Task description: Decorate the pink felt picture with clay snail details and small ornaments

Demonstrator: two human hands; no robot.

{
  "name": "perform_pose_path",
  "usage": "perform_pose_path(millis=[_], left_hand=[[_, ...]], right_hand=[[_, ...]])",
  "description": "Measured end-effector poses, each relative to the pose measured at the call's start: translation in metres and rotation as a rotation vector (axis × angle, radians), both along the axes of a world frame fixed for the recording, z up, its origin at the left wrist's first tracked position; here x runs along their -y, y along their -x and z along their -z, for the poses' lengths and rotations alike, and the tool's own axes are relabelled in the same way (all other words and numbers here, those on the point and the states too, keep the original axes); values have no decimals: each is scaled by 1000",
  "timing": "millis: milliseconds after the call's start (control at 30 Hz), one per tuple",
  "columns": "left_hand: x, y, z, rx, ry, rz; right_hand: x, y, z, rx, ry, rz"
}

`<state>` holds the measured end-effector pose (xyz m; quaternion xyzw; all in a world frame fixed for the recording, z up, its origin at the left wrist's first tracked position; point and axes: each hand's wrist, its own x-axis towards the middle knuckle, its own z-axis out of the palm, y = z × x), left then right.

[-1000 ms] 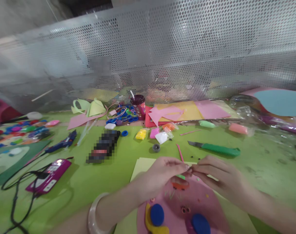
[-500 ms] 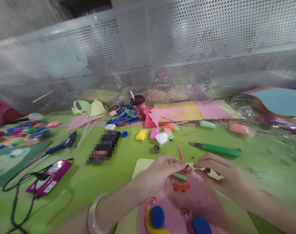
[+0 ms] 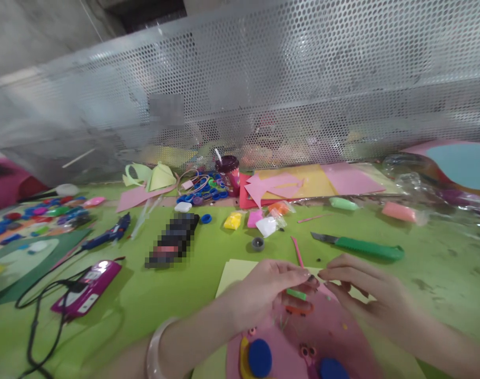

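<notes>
My left hand and my right hand hover close together over a pink sheet, fingertips pinched toward each other. Something tiny sits between the fingertips; I cannot make it out. Beneath them on the pink sheet lie a small green clay piece and an orange clay shape. Blue clay discs and a yellow strip are stuck lower on the sheet. A pale yellow paper lies under the pink sheet. My left wrist wears a white bangle.
On the green tabletop: a green utility knife, a pink stick, clay packets, a dark cup, coloured paper sheets, a blue glue gun, a magenta device with black cable. A perforated metal screen stands behind.
My fingertips met a second ago and have drawn slightly apart. The view has shifted a little, so everything sits slightly lower and to the right.
</notes>
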<state>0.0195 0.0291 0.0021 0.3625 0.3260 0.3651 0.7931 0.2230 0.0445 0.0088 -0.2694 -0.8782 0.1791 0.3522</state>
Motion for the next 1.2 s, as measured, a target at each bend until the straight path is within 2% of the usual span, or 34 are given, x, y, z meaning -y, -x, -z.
perform_pose_path(millis=[200, 433, 600, 833, 1000, 1200], left_hand=[[-1, 0, 0, 6, 26, 11], [2, -1, -3, 9, 52, -42], [6, -3, -5, 27, 94, -69], [12, -9, -8, -9, 66, -129], [15, -10, -12, -1, 69, -147], [16, -12, -17, -99, 38, -149]], right_hand=[[0, 2, -5, -8, -10, 28], [4, 5, -12, -24, -67, 69], [11, 7, -17, -32, -179, 164], [23, 12, -30, 81, -362, 232], [24, 12, -27, 93, -314, 225], [25, 13, -25, 102, -298, 222]])
